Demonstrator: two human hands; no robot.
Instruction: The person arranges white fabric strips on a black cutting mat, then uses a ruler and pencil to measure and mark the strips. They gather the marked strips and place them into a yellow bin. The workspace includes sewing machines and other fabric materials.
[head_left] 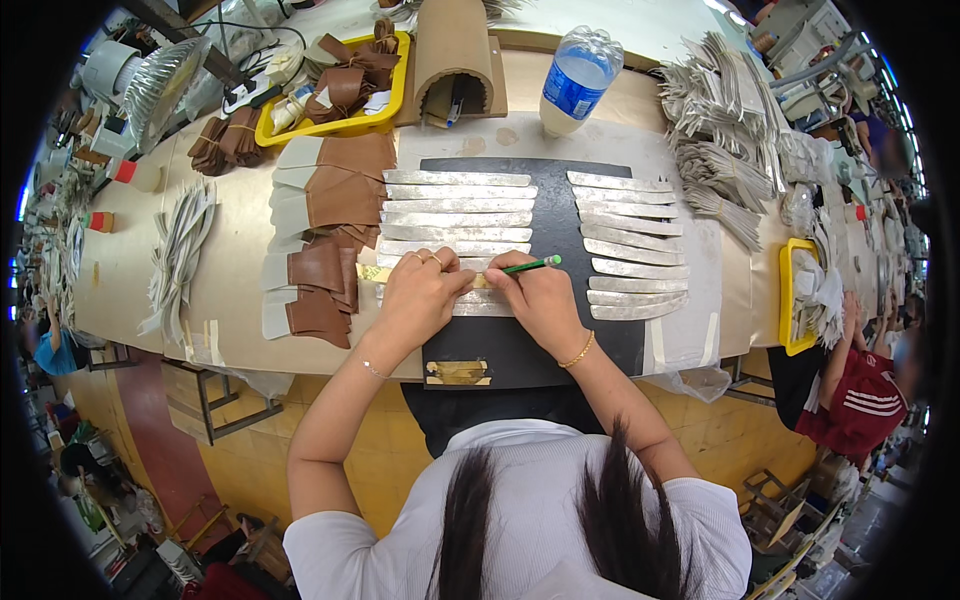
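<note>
My left hand [425, 292] is closed, its fingertips pinching a narrow yellowish strip [373, 273] that lies across the lower strips of the left row. My right hand [545, 308] grips a slim green pen [532, 265], its light end pointing right; its tip is hidden at my fingers. The hands nearly meet over the strip. Under them is a black board [553, 225] carrying a left row of silvery-grey strips [458, 206] and a right row of similar strips [635, 250]. Brown leather pieces [345, 190] with pale grey ends fan out left of my left hand.
Bundled brown pieces fill a yellow tray [400, 85] at the back left. A cardboard arch [452, 45] and a water bottle [580, 82] stand behind the board. Piles of pale strips [715, 120] lie right, more strips [182, 255] left. Another person [865, 400] works at far right.
</note>
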